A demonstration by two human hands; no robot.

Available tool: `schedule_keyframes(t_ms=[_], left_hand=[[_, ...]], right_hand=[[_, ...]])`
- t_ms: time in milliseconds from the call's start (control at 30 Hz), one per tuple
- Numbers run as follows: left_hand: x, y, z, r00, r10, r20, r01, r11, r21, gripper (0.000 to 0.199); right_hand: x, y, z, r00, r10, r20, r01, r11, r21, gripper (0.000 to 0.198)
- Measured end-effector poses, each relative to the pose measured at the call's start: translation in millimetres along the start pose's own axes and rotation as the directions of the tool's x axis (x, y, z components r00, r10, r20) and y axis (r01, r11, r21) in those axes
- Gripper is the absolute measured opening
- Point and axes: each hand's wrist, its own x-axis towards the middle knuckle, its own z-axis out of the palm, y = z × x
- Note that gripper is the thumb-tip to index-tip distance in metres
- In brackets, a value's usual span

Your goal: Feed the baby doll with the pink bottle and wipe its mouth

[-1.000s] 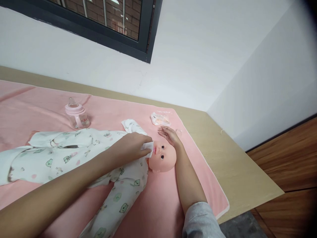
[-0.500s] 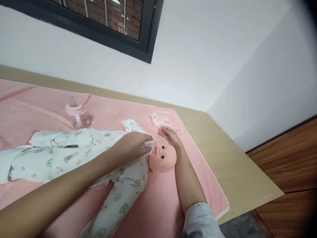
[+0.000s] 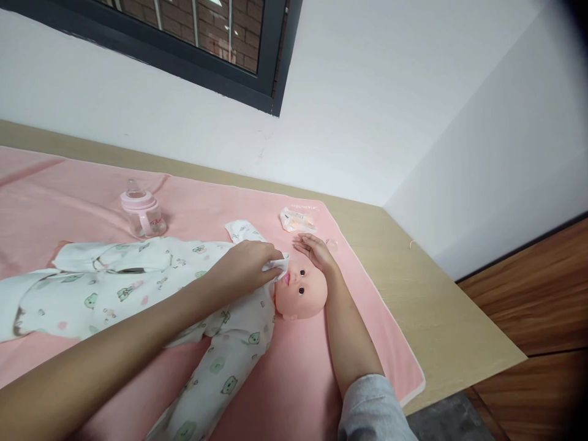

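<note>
Now, doll's head: we take the doll's head (image 3: 305, 288) as our landmark; it lies face up, crown to the right of our view, on the pink cloth (image 3: 294, 367) over the desk (image 3: 395, 269).
Left hand: our left hand (image 3: 248, 266) is at the chin side of the head, thumb and fingers pinched on a white wipe (image 3: 278, 265).
White wipe: its free edge sits just beside the mouth (image 3: 287, 279); we cannot tell whether it touches.
Right hand: our right hand (image 3: 316, 251) is unclenched, holding nothing we can see, and curves round the crown and far side of the head; it seems to touch.
Doll's long axis: from the head, the patterned outfit (image 3: 133, 294) stretches leftward, with our left arm slanting across it. The head lies between our hands; the left is nearer the mouth, the right nearer the crown.
Packet: a small clear packet (image 3: 298, 220) rests beyond the head, near our right fingertips.
Bottle: a pink-lidded bottle (image 3: 143, 214) stands well left of the head, beyond the outfit.
</note>
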Motion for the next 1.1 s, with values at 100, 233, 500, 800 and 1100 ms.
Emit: schedule_keyframes(t_ms=[100, 233, 500, 800, 1100], left_hand=[[0.1, -0.5, -0.1, 1.0, 0.007, -0.013, -0.008, 1.0, -0.012, 0.019], [0.1, -1.2, 0.6, 0.999, 0.03, -0.034, -0.031, 0.999, -0.021, 0.019], [1.6, -5.5, 4.6, 0.997, 0.055, -0.049, -0.056, 0.998, -0.031, 0.024], [0.6, -4.5, 2.9, 0.996, 0.07, -0.058, -0.072, 0.997, -0.041, 0.026], [1.2, -1.4, 0.7, 0.998, 0.041, -0.041, -0.046, 0.991, -0.128, 0.034]], right_hand=[[0.2, -0.3, -0.1, 1.0, 0.003, -0.001, -0.003, 1.0, 0.0, 0.018], [0.5, -0.5, 0.0, 1.0, 0.001, -0.001, -0.001, 1.0, 0.001, 0.017], [0.1, -0.5, 0.5, 1.0, -0.002, -0.004, 0.002, 1.0, -0.008, 0.016], [-0.4, -0.4, 0.3, 1.0, 0.002, -0.001, -0.002, 1.0, -0.007, 0.016], [-0.4, -0.4, 0.3, 1.0, -0.007, 0.005, 0.007, 1.0, -0.01, 0.018]])
